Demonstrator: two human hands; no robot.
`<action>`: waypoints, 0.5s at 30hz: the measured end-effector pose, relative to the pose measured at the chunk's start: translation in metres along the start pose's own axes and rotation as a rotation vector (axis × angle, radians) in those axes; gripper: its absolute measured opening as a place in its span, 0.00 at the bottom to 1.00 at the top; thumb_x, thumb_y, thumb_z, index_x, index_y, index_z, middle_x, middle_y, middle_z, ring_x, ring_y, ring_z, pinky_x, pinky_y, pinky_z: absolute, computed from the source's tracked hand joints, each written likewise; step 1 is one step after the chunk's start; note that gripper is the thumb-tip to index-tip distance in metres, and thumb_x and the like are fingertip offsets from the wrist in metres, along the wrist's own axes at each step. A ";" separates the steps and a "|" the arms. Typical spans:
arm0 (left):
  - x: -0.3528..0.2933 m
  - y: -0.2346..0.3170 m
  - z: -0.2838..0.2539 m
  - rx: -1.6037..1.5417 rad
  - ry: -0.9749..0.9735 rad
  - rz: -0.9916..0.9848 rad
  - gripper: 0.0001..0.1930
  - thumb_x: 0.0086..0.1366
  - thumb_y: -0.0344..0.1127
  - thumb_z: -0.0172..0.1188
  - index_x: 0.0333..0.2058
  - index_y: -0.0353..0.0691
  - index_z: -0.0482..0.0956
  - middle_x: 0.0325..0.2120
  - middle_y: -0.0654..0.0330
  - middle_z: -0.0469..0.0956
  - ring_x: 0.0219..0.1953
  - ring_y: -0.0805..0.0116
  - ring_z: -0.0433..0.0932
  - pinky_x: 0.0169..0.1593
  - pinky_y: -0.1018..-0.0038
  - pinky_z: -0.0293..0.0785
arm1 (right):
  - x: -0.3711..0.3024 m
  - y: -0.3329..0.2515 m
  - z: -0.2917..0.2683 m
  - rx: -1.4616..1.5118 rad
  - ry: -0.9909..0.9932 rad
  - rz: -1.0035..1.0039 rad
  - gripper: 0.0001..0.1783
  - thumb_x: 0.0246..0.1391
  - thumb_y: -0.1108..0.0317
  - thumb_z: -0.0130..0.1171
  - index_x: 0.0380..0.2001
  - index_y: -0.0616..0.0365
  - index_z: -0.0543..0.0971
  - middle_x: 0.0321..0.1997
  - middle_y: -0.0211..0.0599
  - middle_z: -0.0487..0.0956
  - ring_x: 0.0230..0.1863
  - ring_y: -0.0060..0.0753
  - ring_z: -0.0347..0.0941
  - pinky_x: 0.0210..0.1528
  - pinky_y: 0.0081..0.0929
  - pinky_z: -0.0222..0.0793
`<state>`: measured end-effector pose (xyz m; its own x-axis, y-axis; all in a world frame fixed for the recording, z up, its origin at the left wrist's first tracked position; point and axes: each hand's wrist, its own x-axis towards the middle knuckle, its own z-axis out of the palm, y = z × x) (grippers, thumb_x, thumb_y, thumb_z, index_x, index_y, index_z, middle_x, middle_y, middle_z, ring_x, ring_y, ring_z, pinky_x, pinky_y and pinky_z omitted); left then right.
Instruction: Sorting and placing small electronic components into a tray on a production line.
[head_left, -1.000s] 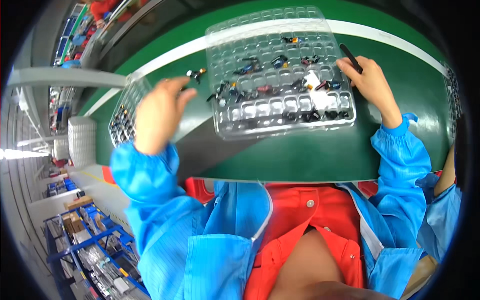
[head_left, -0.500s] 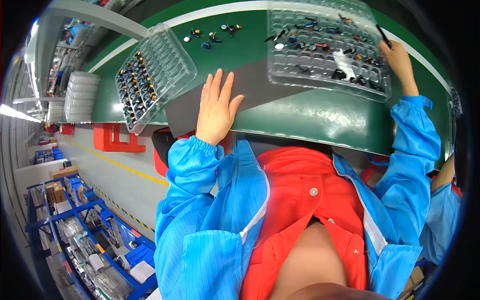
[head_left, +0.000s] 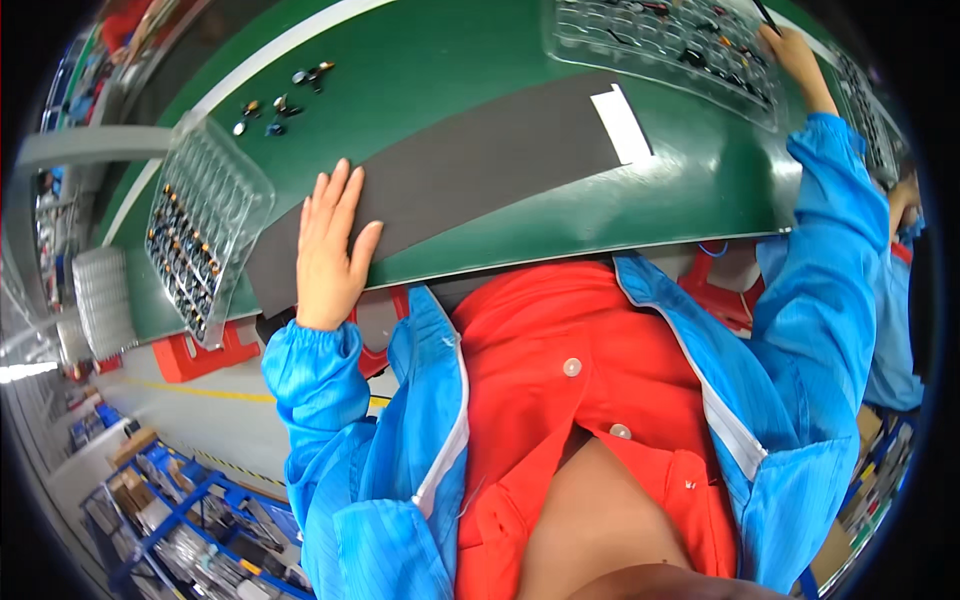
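My left hand lies flat, fingers spread, on the near left end of a dark grey mat on the green table. It holds nothing. My right hand is far out at the upper right, gripping a thin black stick-like tool at the edge of a clear plastic compartment tray with small dark parts in it. A white paper slip lies on the mat's right end.
A second clear tray filled with small parts sits left of my left hand, at the table's edge. Several loose small parts lie beyond it. A stack of empty trays stands further left. Another person's blue sleeve is at the right.
The view has swung down and left. My left hand moved from the table's left side onto the grey mat and flattened there. My right hand stays at the far tray.
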<state>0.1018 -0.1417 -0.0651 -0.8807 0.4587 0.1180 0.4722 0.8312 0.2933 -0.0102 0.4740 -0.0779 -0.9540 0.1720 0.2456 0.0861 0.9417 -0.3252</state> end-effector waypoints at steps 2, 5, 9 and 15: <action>-0.001 0.006 -0.007 0.006 -0.030 -0.009 0.25 0.56 0.35 0.50 0.54 0.44 0.59 0.56 0.58 0.54 0.58 0.53 0.52 0.59 0.61 0.46 | 0.006 0.000 0.002 -0.009 -0.135 0.081 0.24 0.52 0.53 0.44 0.16 0.63 0.73 0.14 0.33 0.70 0.19 0.25 0.63 0.25 0.23 0.56; 0.007 0.017 -0.018 -0.077 -0.088 0.001 0.23 0.53 0.27 0.50 0.51 0.43 0.63 0.56 0.55 0.54 0.58 0.53 0.52 0.59 0.61 0.46 | -0.014 -0.057 -0.004 0.233 0.003 0.200 0.13 0.45 0.64 0.50 0.24 0.66 0.74 0.14 0.36 0.73 0.15 0.23 0.66 0.19 0.22 0.62; 0.058 0.055 -0.033 -0.126 -0.128 0.207 0.23 0.47 0.19 0.51 0.44 0.42 0.69 0.53 0.53 0.58 0.55 0.52 0.57 0.56 0.64 0.55 | -0.016 -0.052 -0.003 0.329 0.094 0.210 0.13 0.44 0.64 0.53 0.21 0.65 0.75 0.11 0.34 0.71 0.15 0.22 0.67 0.18 0.21 0.61; 0.167 0.115 -0.009 -0.212 0.084 0.620 0.17 0.48 0.29 0.56 0.40 0.44 0.71 0.38 0.56 0.70 0.40 0.56 0.70 0.41 0.69 0.69 | -0.056 -0.123 -0.036 0.166 0.383 0.163 0.19 0.45 0.53 0.54 0.22 0.61 0.77 0.23 0.40 0.78 0.24 0.41 0.74 0.25 0.33 0.64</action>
<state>0.0093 0.0279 -0.0027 -0.4515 0.7993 0.3965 0.8831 0.3368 0.3266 0.0425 0.3589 -0.0189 -0.7537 0.4387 0.4893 0.1494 0.8394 -0.5225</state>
